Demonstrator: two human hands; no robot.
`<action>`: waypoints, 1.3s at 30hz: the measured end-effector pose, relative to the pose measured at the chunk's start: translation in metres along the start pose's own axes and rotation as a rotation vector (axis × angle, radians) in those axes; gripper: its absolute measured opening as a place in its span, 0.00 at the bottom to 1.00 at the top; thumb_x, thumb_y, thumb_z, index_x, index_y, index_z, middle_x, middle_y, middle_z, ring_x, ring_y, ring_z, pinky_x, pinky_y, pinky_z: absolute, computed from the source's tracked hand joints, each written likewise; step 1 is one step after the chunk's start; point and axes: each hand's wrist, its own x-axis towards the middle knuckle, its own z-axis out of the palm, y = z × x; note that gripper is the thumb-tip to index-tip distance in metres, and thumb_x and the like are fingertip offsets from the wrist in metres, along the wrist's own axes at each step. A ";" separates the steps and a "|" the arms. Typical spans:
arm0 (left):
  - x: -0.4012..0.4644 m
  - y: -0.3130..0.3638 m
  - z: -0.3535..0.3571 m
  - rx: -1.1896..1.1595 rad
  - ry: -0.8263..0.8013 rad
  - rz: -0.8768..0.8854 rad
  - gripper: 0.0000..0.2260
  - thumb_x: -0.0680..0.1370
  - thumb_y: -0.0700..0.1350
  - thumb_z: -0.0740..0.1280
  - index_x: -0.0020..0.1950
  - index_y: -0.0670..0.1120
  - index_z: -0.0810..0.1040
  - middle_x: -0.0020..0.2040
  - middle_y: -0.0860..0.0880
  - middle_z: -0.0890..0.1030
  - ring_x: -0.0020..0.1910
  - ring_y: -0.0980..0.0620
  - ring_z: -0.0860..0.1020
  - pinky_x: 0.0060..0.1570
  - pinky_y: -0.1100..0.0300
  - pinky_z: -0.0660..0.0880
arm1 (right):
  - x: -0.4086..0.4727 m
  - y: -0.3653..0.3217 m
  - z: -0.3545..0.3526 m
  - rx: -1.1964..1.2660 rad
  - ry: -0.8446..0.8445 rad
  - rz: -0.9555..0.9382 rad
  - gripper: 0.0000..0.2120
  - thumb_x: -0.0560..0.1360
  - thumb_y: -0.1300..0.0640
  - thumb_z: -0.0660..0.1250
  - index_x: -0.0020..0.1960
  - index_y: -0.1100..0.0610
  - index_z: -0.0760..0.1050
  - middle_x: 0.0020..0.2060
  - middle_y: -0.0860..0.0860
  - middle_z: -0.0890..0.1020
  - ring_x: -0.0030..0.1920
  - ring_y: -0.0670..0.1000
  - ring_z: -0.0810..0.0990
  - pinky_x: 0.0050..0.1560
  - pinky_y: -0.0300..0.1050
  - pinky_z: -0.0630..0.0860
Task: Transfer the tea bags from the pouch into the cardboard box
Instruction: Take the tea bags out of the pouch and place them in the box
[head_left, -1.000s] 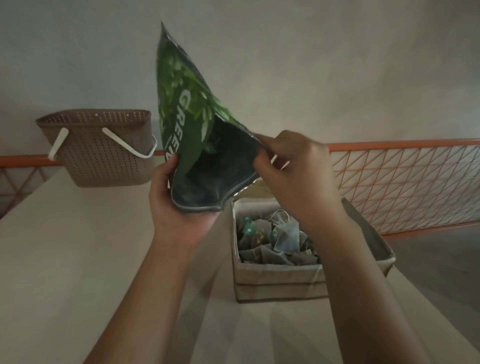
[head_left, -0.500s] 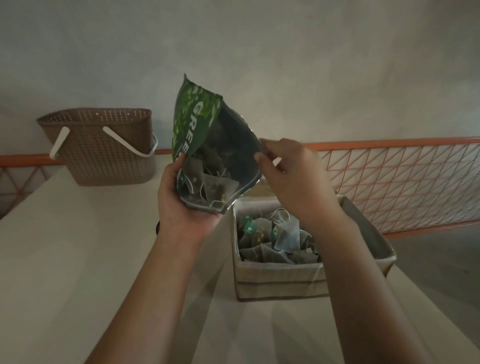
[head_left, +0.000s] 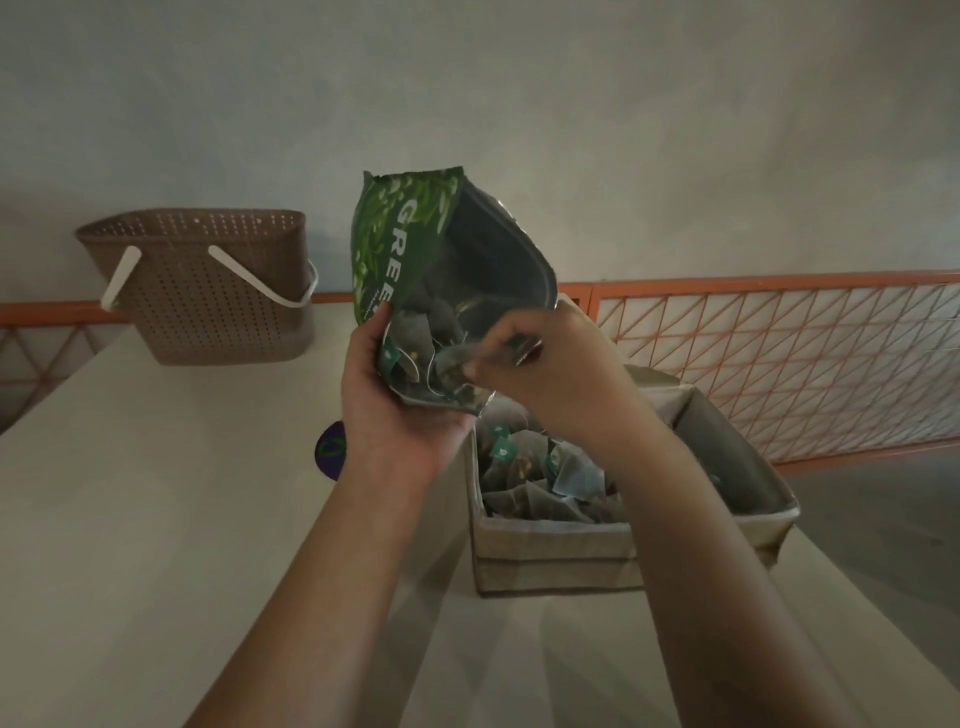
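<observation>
A green foil pouch (head_left: 400, 244) is held up in the air with its open mouth facing me, several tea bags (head_left: 415, 338) lying inside near the mouth. My left hand (head_left: 395, 415) grips the pouch from below at its left edge. My right hand (head_left: 540, 379) reaches into the mouth, its fingertips pinching a tea bag there. Just below and to the right stands the beige cardboard box (head_left: 556, 561) on the table, holding several pyramid tea bags (head_left: 535, 467) with small green tags.
A brown perforated basket (head_left: 208, 291) with white handles stands at the table's far left. A small dark round item (head_left: 332, 449) lies on the table (head_left: 130, 519) beside my left wrist. An orange lattice railing (head_left: 779, 358) runs behind the table at right.
The pouch has dropped lower and tilted so tea bags slid toward its mouth. My right hand moved from the pouch's right edge into the opening and took hold of a tea bag.
</observation>
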 end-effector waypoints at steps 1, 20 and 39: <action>0.000 0.000 0.000 -0.002 -0.006 0.003 0.23 0.77 0.56 0.65 0.69 0.47 0.80 0.70 0.44 0.80 0.70 0.44 0.77 0.61 0.52 0.78 | 0.000 0.000 -0.005 0.040 0.024 -0.004 0.05 0.72 0.50 0.74 0.40 0.48 0.78 0.45 0.47 0.79 0.41 0.42 0.76 0.40 0.34 0.70; 0.001 0.008 -0.004 -0.038 -0.019 0.039 0.22 0.75 0.55 0.68 0.68 0.51 0.81 0.66 0.46 0.83 0.66 0.42 0.80 0.64 0.49 0.78 | -0.010 -0.005 -0.057 0.444 0.347 -0.232 0.11 0.76 0.69 0.66 0.56 0.59 0.74 0.46 0.53 0.78 0.40 0.55 0.83 0.40 0.43 0.80; 0.000 0.001 0.000 -0.036 -0.017 -0.004 0.25 0.75 0.55 0.67 0.70 0.48 0.80 0.67 0.43 0.82 0.64 0.42 0.80 0.55 0.50 0.81 | -0.007 -0.011 -0.022 -0.039 0.145 -0.069 0.09 0.74 0.51 0.71 0.52 0.39 0.81 0.56 0.46 0.68 0.61 0.50 0.69 0.60 0.38 0.70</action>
